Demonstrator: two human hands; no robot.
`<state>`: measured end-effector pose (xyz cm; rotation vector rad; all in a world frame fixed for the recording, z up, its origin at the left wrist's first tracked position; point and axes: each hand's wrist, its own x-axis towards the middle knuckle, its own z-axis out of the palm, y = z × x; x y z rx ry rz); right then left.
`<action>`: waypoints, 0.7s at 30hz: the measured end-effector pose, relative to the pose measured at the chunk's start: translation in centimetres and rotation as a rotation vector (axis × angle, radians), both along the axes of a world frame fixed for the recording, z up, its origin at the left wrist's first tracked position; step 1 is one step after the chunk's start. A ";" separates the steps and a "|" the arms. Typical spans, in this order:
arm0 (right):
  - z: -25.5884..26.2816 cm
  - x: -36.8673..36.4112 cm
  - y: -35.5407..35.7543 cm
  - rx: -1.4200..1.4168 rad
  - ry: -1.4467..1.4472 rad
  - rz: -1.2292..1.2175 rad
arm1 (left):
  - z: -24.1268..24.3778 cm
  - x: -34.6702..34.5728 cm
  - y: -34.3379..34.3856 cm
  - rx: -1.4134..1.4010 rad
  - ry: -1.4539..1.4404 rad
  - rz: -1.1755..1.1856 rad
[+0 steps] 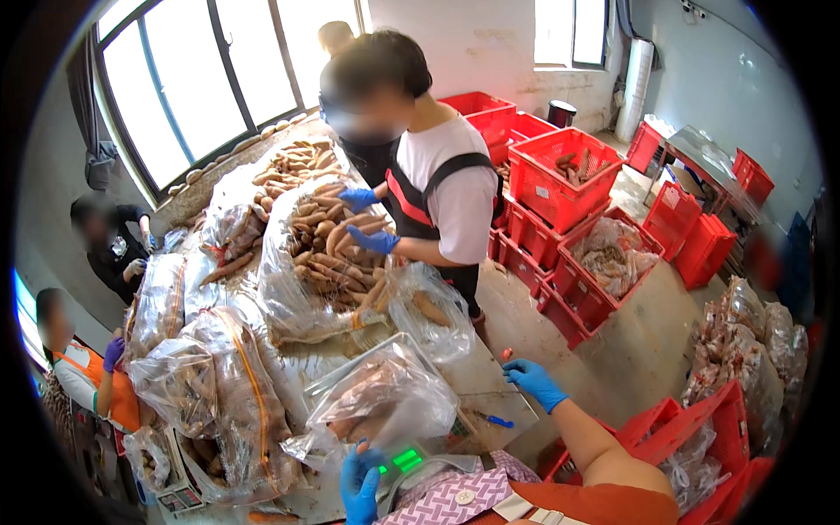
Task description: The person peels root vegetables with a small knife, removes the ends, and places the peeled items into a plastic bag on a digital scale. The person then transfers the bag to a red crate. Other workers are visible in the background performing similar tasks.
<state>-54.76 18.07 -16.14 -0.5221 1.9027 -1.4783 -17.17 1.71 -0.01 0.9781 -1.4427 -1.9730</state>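
Note:
My left hand [360,484], in a blue glove, is raised beside the green-lit display [407,460] of a weighing scale. Its fingers are apart and grip nothing I can see. A clear plastic bag [394,387] of what look like sweet potatoes lies on the scale, just past that hand. My right hand [537,384], also blue-gloved, hangs in the air off the table's right edge. A small reddish piece [506,354] shows just beyond its fingertips; whether they touch it is unclear. A blue-handled tool [500,421] rests on the table [515,407] between my hands.
Across the table a person [446,170] in blue gloves handles sweet potatoes [335,269] in an opened sack. Two more people [108,243] work at the left. Filled sacks [243,400] crowd the table's left side. Red crates [564,177] stand behind; another red crate [728,426] sits at my right.

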 end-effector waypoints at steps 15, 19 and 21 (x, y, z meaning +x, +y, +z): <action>0.0 10.8 0.7 0.413 0.655 0.083 | 1.0 6.3 -2.6 -0.427 0.085 0.508; 0.3 13.7 -0.2 0.477 0.859 0.082 | 0.0 8.7 -3.4 -0.316 0.031 0.596; -1.7 13.4 0.5 0.389 0.887 0.016 | 1.4 7.9 -3.2 -0.253 0.022 0.607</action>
